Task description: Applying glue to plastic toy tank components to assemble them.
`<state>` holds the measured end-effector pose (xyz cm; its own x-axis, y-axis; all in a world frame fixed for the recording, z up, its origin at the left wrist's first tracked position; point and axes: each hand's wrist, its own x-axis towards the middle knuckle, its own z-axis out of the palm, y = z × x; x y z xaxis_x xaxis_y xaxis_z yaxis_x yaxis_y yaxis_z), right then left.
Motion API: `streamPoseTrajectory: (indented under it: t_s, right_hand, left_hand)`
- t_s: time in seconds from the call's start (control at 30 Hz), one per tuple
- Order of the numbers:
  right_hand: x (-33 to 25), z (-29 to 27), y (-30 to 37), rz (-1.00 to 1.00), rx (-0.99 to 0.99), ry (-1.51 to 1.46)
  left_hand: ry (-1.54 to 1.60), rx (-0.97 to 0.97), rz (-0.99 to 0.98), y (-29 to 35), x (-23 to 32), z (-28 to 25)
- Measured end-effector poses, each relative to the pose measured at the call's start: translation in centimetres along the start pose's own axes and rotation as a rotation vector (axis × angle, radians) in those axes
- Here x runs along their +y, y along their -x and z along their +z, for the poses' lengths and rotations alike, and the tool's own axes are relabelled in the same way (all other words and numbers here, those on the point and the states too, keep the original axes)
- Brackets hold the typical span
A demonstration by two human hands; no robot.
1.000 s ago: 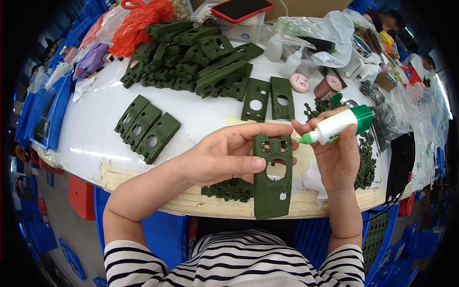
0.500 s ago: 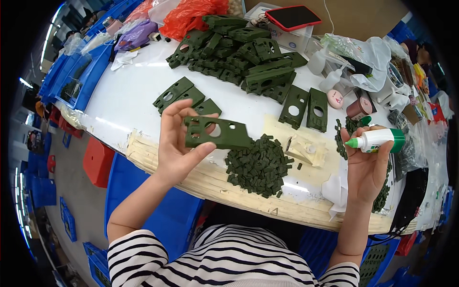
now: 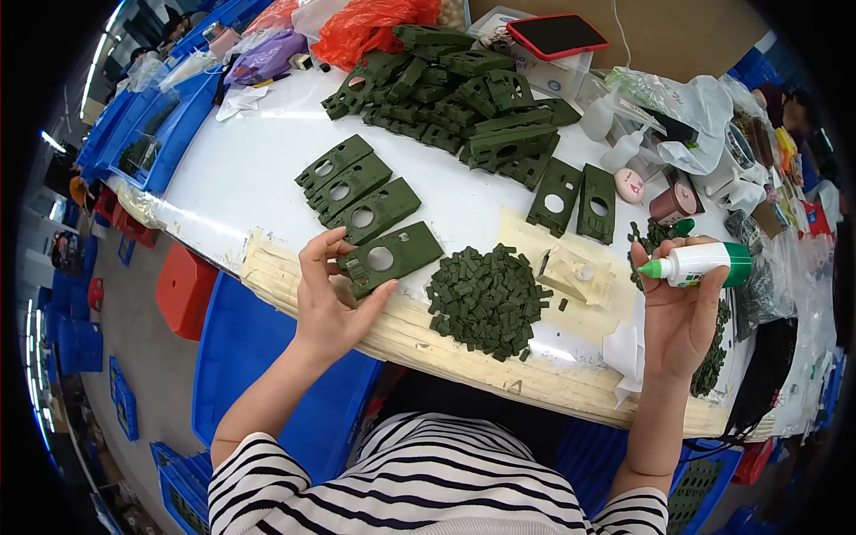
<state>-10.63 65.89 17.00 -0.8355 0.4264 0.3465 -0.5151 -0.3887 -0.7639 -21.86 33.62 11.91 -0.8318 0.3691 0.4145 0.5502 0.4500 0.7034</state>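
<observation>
My left hand grips the near end of a dark green plastic plate with a round hole, thumb on one side and fingers on the other. That plate is low at the near end of a row of three similar plates; whether it rests on the table I cannot tell. In my right hand is a white and green glue bottle, its green tip pointing left. Between my hands lie a heap of small dark green pieces and a cream-coloured block.
A big pile of green plates fills the back middle, with two more plates to its right. Behind are a red-framed phone and red plastic bags. Cluttered bags and bottles line the right. A red stool stands left.
My left hand has lowered the green plate toward the table, to the near end of the row, uncovering the plates behind. My right hand still holds the glue bottle in nearly the same place.
</observation>
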Motion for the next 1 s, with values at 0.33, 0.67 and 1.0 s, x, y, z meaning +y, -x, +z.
streamPoseTrajectory:
  t_s: [0.33, 0.67, 1.0]
  right_hand:
    - [-0.2, 0.2, 0.1, 0.003, -0.016, 0.024]
    - [-0.3, 0.3, 0.2, -0.012, 0.037, 0.008]
    - [-0.7, -0.4, 0.0, -0.035, 0.004, 0.031]
  left_hand:
    - [-0.529, -0.022, 0.138, -2.9, 0.2, 0.0]
    - [-0.535, 0.053, 0.678, -11.3, 3.9, 3.2]
    - [-0.978, -0.079, 1.033, -15.8, 2.5, 8.4]
